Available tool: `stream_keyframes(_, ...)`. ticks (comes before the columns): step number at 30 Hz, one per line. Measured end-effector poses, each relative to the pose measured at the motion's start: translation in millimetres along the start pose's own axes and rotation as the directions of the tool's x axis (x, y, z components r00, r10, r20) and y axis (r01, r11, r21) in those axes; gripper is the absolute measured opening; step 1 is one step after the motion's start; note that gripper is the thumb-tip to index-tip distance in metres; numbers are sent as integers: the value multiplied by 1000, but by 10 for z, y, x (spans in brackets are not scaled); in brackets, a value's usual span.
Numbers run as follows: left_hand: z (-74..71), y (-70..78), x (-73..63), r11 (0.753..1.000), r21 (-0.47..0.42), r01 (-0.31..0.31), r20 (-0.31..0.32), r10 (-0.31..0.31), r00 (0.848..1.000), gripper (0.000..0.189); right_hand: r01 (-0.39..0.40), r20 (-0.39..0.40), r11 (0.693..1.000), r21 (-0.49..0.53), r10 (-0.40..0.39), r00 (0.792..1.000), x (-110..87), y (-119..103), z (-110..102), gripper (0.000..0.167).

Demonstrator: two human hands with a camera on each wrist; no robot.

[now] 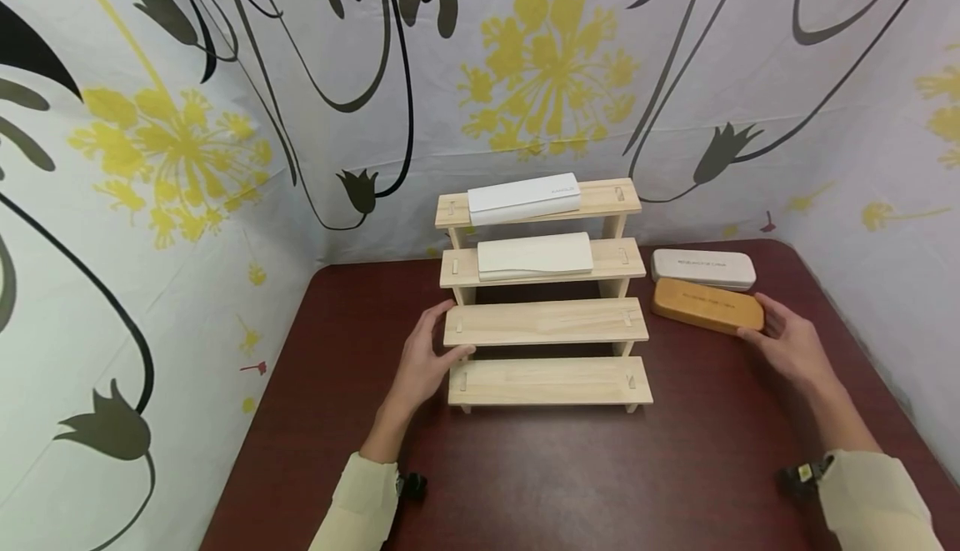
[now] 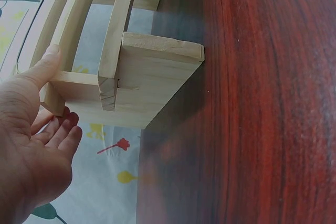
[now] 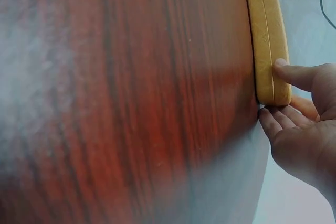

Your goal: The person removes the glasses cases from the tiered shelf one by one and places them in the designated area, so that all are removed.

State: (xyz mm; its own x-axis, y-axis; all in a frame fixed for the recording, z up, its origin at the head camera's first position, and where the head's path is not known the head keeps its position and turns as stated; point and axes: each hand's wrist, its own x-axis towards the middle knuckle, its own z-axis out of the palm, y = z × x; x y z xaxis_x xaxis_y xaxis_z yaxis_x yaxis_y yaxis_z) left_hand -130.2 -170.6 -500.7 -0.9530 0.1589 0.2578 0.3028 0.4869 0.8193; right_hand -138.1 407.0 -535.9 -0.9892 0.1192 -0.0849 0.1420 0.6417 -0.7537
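A four-tier wooden display stand [image 1: 551, 383] stands on the dark red table. My left hand [image 1: 422, 359] holds the left end of its second tier from the bottom. In the left wrist view, the thumb of that hand [image 2: 39, 135] lies on the board [image 2: 79, 77] and the fingers curl beneath. At the right, my right hand [image 1: 793, 343] grips the end of a mustard-yellow glasses case [image 1: 707, 306]. Seen from the right wrist, its thumb presses the side of the case [image 3: 269, 35], with the fingers round the end.
A long white box [image 1: 525, 197] lies on the top tier, and a cream-white case [image 1: 535, 256] on the tier below. Behind the yellow case, a pale grey case [image 1: 703, 268] rests on the table [image 1: 555, 476]. Patterned cloth [image 1: 555, 76] hangs behind and at both sides.
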Motion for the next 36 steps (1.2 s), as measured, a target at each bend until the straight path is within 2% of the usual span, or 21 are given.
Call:
stream_keyframes(17, -3, 16, 8, 1000, -3, 7, 2, -7, 1000, 83, -76, -16, 995, 66, 77, 997, 82, -11, 7, 76)
stream_keyframes(20, -3, 13, 5, 1000, -3, 10, 3, -10, 1000, 83, -83, -2, 994, 75, 84, 996, 71, -25, 5, 80)
stream_keyframes(26, -3, 1, 2, 1000, -8, 5, 1, -5, 1000, 83, -52, 11, 996, 70, 52, 999, 46, -42, 14, 98)
stream_keyframes(29, -3, -1, 0, 1000, -14, 3, -4, -3, 1000, 83, -54, -9, 997, 63, 54, 998, 59, -47, 41, 102)
stream_keyframes(36, 3, 2, -2, 1000, -24, 5, 4, -5, 1000, 83, -92, -78, 994, 62, 96, 992, 72, -74, 108, 96)
